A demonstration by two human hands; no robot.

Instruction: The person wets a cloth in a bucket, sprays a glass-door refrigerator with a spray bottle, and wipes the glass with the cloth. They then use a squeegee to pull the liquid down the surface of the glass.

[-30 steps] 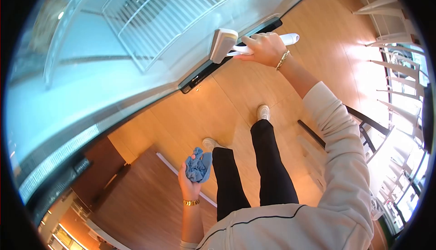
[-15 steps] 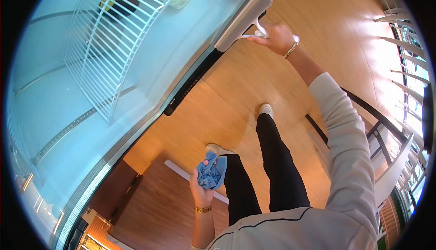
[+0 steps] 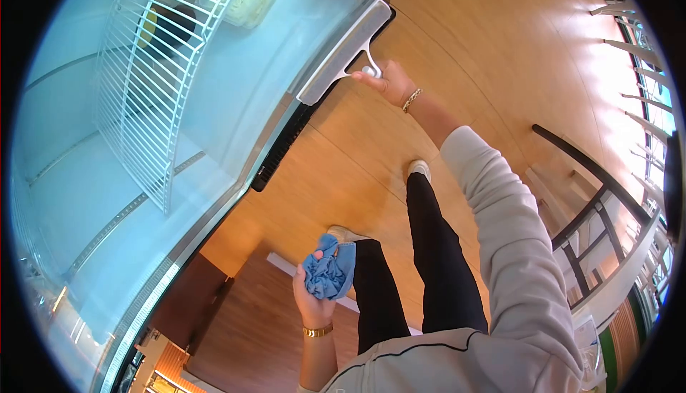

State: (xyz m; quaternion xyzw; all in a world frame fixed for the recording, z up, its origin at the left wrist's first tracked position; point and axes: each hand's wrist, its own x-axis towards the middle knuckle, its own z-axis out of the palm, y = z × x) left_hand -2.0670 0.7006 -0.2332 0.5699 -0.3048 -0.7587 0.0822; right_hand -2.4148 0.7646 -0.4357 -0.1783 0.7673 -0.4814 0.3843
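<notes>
My right hand [image 3: 389, 83] is closed round the handle of a white and grey squeegee [image 3: 344, 51]. The squeegee's long head lies slantwise along the edge of a glass pane [image 3: 250, 100], at the upper middle of the view. Low in the view, my left hand [image 3: 314, 306] holds a crumpled blue cloth [image 3: 329, 271], its fingers curled round it in front of my leg. Behind the glass are a white wire shelf [image 3: 153, 86] and a clear container [image 3: 251, 1] with pale contents.
The lit cabinet's lower frame [image 3: 171, 250] runs diagonally on the left. Below lies a wooden floor [image 3: 357, 164], where my feet stand. A dark-framed chair [image 3: 600, 193] is at the right, near my right arm. A brown panel [image 3: 243, 321] is at the lower left.
My right hand and the squeegee have moved left and slightly down. The cloth in my left hand has shifted slightly. The cabinet view has shifted a little left.
</notes>
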